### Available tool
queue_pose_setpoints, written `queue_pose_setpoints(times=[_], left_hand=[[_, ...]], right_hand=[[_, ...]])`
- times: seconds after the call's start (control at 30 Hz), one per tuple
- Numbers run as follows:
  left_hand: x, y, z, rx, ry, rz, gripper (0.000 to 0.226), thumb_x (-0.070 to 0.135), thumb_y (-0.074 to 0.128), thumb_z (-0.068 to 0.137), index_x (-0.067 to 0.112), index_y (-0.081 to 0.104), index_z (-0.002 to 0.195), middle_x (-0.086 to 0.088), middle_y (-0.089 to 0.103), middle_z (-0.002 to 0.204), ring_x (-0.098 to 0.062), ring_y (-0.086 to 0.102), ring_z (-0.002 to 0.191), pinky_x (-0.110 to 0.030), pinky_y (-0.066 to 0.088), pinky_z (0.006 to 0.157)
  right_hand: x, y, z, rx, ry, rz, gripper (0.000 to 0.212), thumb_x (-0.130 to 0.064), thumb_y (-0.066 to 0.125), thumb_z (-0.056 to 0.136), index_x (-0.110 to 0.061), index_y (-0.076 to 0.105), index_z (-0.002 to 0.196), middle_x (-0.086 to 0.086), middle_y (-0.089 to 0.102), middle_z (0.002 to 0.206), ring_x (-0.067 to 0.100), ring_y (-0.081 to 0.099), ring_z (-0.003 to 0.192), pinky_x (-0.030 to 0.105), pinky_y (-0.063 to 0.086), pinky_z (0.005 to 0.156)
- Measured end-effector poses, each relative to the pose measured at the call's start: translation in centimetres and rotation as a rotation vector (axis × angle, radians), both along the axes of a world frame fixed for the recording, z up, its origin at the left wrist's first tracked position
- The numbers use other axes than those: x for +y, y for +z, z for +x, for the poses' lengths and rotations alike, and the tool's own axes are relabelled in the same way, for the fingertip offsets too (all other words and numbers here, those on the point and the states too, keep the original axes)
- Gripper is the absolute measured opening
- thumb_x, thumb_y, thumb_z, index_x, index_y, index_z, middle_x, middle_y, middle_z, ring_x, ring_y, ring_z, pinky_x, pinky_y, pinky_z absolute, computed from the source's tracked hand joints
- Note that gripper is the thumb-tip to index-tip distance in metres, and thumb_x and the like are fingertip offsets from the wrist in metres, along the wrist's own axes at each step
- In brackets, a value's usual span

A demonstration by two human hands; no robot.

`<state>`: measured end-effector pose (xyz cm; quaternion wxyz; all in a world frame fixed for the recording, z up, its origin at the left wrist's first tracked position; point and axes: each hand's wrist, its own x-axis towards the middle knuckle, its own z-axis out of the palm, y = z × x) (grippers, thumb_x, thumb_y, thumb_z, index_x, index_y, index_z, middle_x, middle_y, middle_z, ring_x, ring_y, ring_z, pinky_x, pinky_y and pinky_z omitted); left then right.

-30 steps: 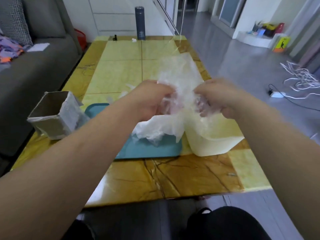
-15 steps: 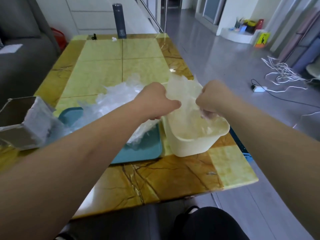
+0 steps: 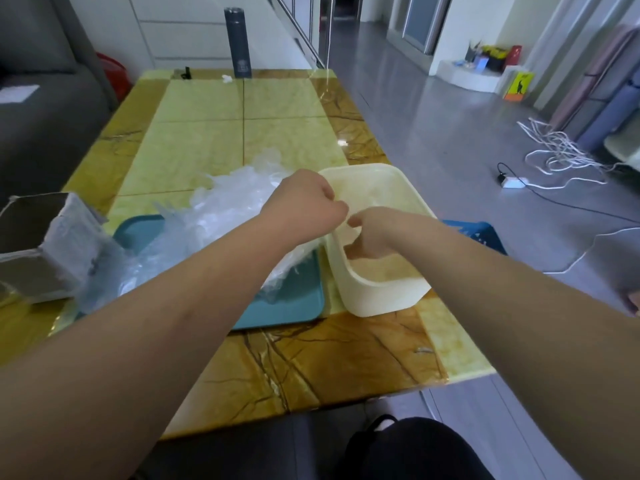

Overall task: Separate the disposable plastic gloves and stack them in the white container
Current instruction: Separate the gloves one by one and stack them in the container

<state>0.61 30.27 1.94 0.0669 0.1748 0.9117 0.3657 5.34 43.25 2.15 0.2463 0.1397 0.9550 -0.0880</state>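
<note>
One glossy table (image 3: 242, 140) on grey floor (image 3: 436, 133) holds container (image 3: 381, 296).

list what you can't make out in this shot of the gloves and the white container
1. Head view: whether the left hand or right hand pinches anything. The curled fingers hide their tips.
2. What lies in the white container: the right hand covers part, and the rest is too pale to tell.
3. Blue basket: mostly behind the right forearm.
4. Cardboard box: cut off by the left edge.

No legible text, pale emblem on grey flask (image 3: 237, 43) too small to read, black figure on yellow book (image 3: 518, 85)
</note>
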Motion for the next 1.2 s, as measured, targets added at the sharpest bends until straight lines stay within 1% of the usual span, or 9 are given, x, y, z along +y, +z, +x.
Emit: queue_pose_setpoints(times=[0.17, 0.37, 0.47, 0.6, 0.73, 0.87, 0.97, 1.07, 1.2], left_hand=[[-1.1, -0.8, 0.6, -0.030, -0.039, 0.069, 0.020, 0.036, 0.073, 0.091, 0.025, 0.073, 0.108, 0.019, 0.058, 0.089, -0.002, 0.059, 0.084, -0.026, 0.049, 0.078], [-4.8, -1.0, 1.5, 0.006, -0.013, 0.216, 0.010, 0.031, 0.071, 0.095, 0.028, 0.076, 0.103, 0.012, 0.062, 0.074, -0.001, 0.055, 0.061, -0.018, 0.043, 0.064], [-7.7, -1.3, 2.4, 0.032, 0.028, 0.264, 0.008, 0.029, 0.070, 0.096, 0.028, 0.077, 0.101, 0.011, 0.063, 0.069, 0.000, 0.056, 0.056, -0.012, 0.044, 0.059], [-12.4, -2.4, 3.7, 0.113, 0.133, 0.279, 0.008, 0.026, 0.071, 0.095, 0.032, 0.076, 0.092, 0.010, 0.067, 0.070, -0.001, 0.057, 0.060, -0.008, 0.041, 0.056], [-17.8, -3.3, 3.5, 0.184, 0.266, 0.164, 0.007, 0.032, 0.068, 0.095, 0.034, 0.073, 0.100, 0.009, 0.069, 0.076, -0.006, 0.062, 0.067, -0.026, 0.049, 0.064], [-24.1, -4.3, 2.0, 0.018, 0.300, -0.270, 0.055, 0.046, 0.073, 0.091, 0.020, 0.062, 0.138, -0.001, 0.066, 0.123, -0.020, 0.064, 0.106, -0.036, 0.052, 0.088], [-26.0, -6.3, 1.8, -0.077, 0.243, -0.366, 0.079, 0.060, 0.079, 0.081, 0.024, 0.053, 0.146, -0.003, 0.056, 0.143, -0.025, 0.060, 0.122, -0.043, 0.052, 0.101], [-25.8, -8.9, 1.9, -0.083, 0.206, -0.292, 0.068, 0.055, 0.081, 0.082, 0.028, 0.059, 0.140, 0.000, 0.058, 0.134, -0.021, 0.060, 0.117, -0.038, 0.052, 0.096], [-26.2, -11.0, 0.6, -0.029, 0.156, -0.282, 0.026, 0.041, 0.078, 0.087, 0.028, 0.075, 0.109, 0.004, 0.065, 0.103, -0.018, 0.064, 0.094, -0.034, 0.053, 0.081]], right_hand=[[-0.5, -2.5, -0.8, -0.207, 0.139, 0.142, 0.065, -0.028, 0.054, 0.104, -0.023, 0.029, 0.164, 0.006, 0.046, 0.156, 0.030, 0.046, 0.140, 0.042, 0.038, 0.117], [-0.9, 1.2, -0.3, -0.183, 0.118, 0.157, 0.073, -0.031, 0.076, 0.091, -0.024, 0.043, 0.156, 0.006, 0.051, 0.148, 0.033, 0.054, 0.128, 0.043, 0.050, 0.104], [-2.4, 4.0, -0.5, 0.008, 0.127, 0.204, 0.054, -0.016, 0.068, 0.095, -0.012, 0.053, 0.147, 0.009, 0.058, 0.140, 0.033, 0.060, 0.121, 0.043, 0.053, 0.103], [-6.5, 4.5, -0.7, 0.535, 0.034, 0.044, 0.040, -0.013, 0.055, 0.093, -0.019, 0.063, 0.132, 0.002, 0.063, 0.128, 0.028, 0.062, 0.111, 0.035, 0.050, 0.083], [-13.4, 1.3, 0.3, 0.811, 0.096, -0.400, 0.034, -0.017, 0.053, 0.100, -0.025, 0.067, 0.130, -0.003, 0.061, 0.136, 0.017, 0.058, 0.123, 0.039, 0.049, 0.103], [-17.9, -3.2, 1.0, 0.820, 0.089, -0.650, 0.024, -0.018, 0.059, 0.099, -0.025, 0.072, 0.118, -0.007, 0.067, 0.113, 0.010, 0.063, 0.087, 0.033, 0.054, 0.088], [-19.9, -5.6, 0.4, 0.685, 0.095, -0.705, 0.025, -0.024, 0.063, 0.099, -0.027, 0.072, 0.121, -0.012, 0.067, 0.089, 0.005, 0.061, 0.073, 0.026, 0.053, 0.075], [-20.9, -7.9, -0.4, 0.562, 0.083, -0.638, 0.032, -0.031, 0.064, 0.099, -0.027, 0.067, 0.131, -0.014, 0.064, 0.094, 0.003, 0.061, 0.081, 0.023, 0.049, 0.079], [-20.8, -10.1, -1.0, 0.507, 0.053, -0.551, 0.036, -0.031, 0.063, 0.099, -0.024, 0.065, 0.135, -0.006, 0.066, 0.115, 0.011, 0.062, 0.102, 0.032, 0.052, 0.097]])
